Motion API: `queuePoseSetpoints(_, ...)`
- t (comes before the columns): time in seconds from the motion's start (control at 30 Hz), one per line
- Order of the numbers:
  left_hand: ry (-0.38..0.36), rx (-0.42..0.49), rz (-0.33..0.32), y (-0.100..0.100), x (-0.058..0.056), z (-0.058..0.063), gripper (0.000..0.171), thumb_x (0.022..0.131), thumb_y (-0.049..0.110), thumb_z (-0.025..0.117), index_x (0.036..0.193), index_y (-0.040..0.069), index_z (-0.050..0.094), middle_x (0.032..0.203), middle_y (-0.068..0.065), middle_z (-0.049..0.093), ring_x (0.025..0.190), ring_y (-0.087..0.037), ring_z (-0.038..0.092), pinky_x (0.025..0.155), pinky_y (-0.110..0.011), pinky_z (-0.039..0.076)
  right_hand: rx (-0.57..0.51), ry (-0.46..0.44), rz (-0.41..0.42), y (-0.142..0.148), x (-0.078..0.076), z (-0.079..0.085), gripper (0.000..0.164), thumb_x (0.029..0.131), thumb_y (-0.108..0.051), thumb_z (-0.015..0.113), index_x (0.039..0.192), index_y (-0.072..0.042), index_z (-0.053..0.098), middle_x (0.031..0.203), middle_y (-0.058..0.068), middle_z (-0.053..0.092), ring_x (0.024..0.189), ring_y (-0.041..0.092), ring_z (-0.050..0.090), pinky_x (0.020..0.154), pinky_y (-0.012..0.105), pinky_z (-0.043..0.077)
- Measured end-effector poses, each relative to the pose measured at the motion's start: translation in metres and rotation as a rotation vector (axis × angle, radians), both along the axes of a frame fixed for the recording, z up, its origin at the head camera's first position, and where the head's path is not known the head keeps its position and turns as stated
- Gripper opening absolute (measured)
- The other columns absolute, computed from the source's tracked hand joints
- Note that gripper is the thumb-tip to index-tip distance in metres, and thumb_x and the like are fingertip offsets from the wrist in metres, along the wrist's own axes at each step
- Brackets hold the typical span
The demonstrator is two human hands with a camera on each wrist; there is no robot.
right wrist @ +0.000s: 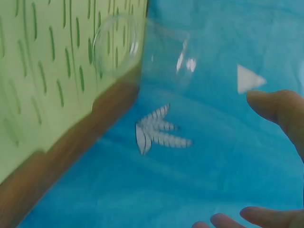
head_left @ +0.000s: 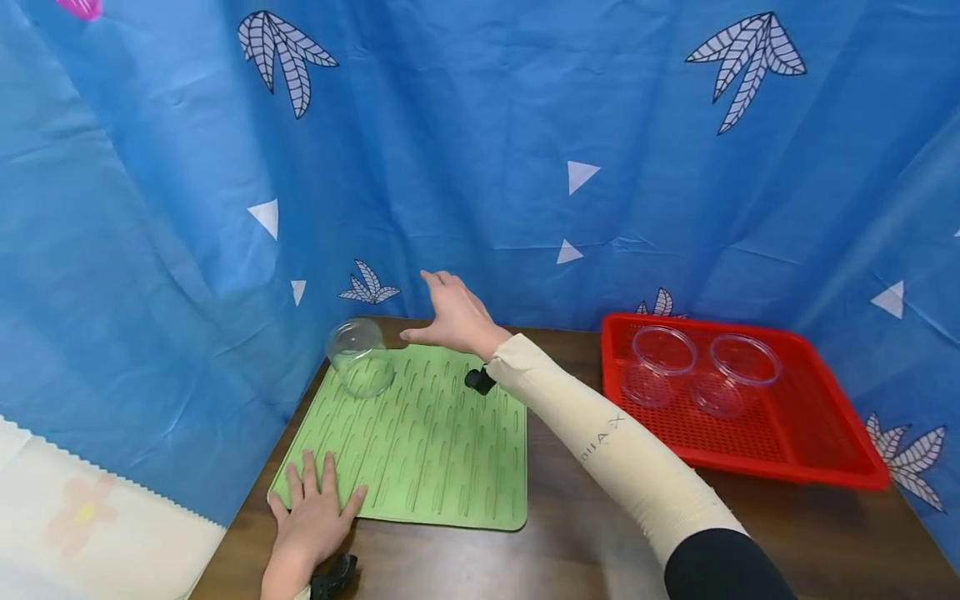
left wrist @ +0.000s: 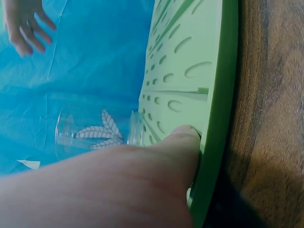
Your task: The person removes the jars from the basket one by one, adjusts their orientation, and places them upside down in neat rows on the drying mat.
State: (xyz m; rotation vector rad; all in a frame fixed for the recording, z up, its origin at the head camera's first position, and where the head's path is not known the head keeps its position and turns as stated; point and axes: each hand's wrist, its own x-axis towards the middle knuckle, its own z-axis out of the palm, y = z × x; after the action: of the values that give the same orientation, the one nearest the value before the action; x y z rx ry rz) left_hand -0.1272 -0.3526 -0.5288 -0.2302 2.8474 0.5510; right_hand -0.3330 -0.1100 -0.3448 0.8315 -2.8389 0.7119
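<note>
A clear plastic cup (head_left: 361, 360) stands rim-down on the far left corner of a green ridged mat (head_left: 420, 450). My right hand (head_left: 457, 314) is raised in the air above the mat's far edge, to the right of the cup and apart from it. Its thumb (right wrist: 275, 107) and fingers are spread, with nothing between them. At the mat's near left corner my left hand (head_left: 313, 510) rests with fingers spread, pressing on the mat. In the left wrist view its thumb (left wrist: 178, 147) lies by the mat's edge.
On the right of the brown wooden table (head_left: 558, 517) sits a red plastic basket (head_left: 840, 417). Two clear cups stand in it, one on the left (head_left: 663, 350) and one on the right (head_left: 745, 360). A blue patterned curtain (head_left: 480, 150) hangs behind the table.
</note>
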Motion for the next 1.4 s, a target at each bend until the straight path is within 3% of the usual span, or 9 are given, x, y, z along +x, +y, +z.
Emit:
queuePoseSetpoints(0.23,-0.023,-0.001,0.008,-0.004,0.002,-0.002,0.102,0.098,0.069,0.035,0.155,-0.008,0.003,0.155,-0.036,-0.02,0.136,-0.058,-0.025,0.095,-0.074,-0.026,-0.076,0.026,-0.054,0.052,-0.005,0.008,0.11,0.075,-0.063,0.077,0.158,-0.013,0.027,0.156,0.015,0.033,0.144,0.031,0.029,0.112,0.048,0.036)
queuePoseSetpoints(0.47,-0.02,0.0,0.006,-0.003,0.002,0.0,0.101,0.098,0.067,0.036,0.155,-0.01,0.004,0.155,-0.037,-0.019,0.136,-0.059,-0.024,0.096,-0.075,-0.024,-0.186,0.039,-0.089,0.106,-0.005,0.008,0.104,0.077,-0.061,0.077,0.157,-0.016,0.029,0.156,0.009,0.035,0.142,0.03,0.033,0.109,0.051,0.037)
queuePoseSetpoints(0.77,0.0,-0.009,-0.01,0.003,0.003,-0.002,0.102,0.098,0.069,0.034,0.154,-0.01,0.004,0.154,-0.038,-0.018,0.137,-0.059,-0.023,0.096,-0.078,-0.02,-0.266,0.053,-0.221,0.188,-0.007,0.008,0.106,0.075,-0.056,0.082,0.156,-0.011,0.031,0.149,0.011,0.044,0.13,0.03,0.044,0.102,0.055,0.042)
queuePoseSetpoints(1.2,-0.016,-0.022,-0.017,0.003,-0.003,-0.003,0.1,0.099,0.067,0.035,0.154,-0.01,0.004,0.154,-0.038,-0.019,0.136,-0.059,-0.023,0.095,-0.078,-0.02,-0.283,-0.003,-0.399,0.288,0.002,-0.021,0.109,0.078,-0.056,0.079,0.158,-0.007,0.024,0.153,0.018,0.036,0.134,0.041,0.039,0.102,0.065,0.039)
queuePoseSetpoints(1.4,-0.018,-0.026,-0.025,0.006,-0.004,-0.003,0.101,0.099,0.069,0.032,0.155,-0.01,0.003,0.154,-0.037,-0.02,0.136,-0.059,-0.023,0.095,-0.078,-0.021,-0.242,-0.058,-0.469,0.322,0.005,-0.035,0.113,0.078,-0.058,0.078,0.158,-0.003,0.02,0.152,0.024,0.034,0.136,0.047,0.032,0.102,0.069,0.035)
